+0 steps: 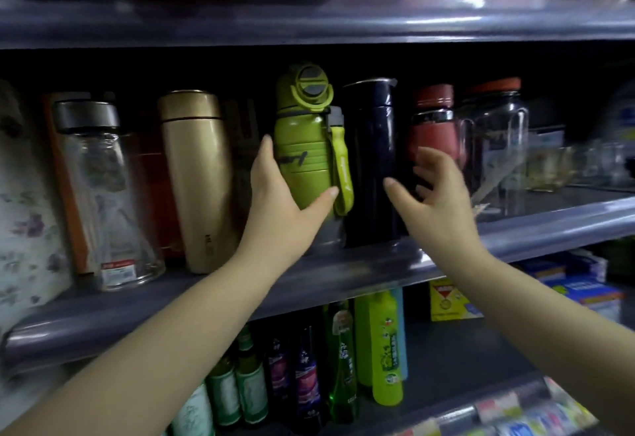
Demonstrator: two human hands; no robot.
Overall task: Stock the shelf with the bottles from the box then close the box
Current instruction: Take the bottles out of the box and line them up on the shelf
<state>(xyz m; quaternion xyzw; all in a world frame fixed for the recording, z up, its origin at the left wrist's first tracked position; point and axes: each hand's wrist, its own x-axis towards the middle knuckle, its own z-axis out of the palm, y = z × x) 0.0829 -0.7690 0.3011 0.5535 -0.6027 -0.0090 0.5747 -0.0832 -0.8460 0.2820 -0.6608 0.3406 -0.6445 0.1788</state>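
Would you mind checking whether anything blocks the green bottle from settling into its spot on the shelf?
Nothing visible does. The left hand holds the green bottle in the gap between the gold flask and the dark bottle.

I see an olive-green plastic bottle with grey cap parts (307,147), a matte gold metal flask (197,174), a dark navy flask (372,161) (almost black), and a white panel with purple flower pattern (24,215).

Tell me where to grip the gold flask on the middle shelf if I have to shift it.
Grip the gold flask round its plain lower body, coming straight in from the front. It stands upright, but the clear bottle stands close on its left, so side access looks tight.
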